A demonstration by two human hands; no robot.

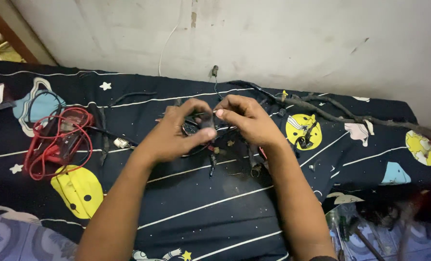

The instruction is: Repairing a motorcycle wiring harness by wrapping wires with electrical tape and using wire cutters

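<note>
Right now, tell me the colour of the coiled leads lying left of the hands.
Red, best seen in the head view: the coiled leads lie on the dark patterned sheet.

We note a scuffed white wall (pixel 283 38) behind a bed under a dark cartoon-print sheet (pixel 215 208); lighting dim.

connector (pixel 207 121): small, dark, blocky; pinched between fingertips of both hands, lifted just above the bedsheet.
wires (pixel 215 145): thin, black, tangled; trailing from the connector down onto the sheet.

Head cam – looks steeply down, close over bedsheet (pixel 215 212); wall (pixel 273 38) ahead.
</note>
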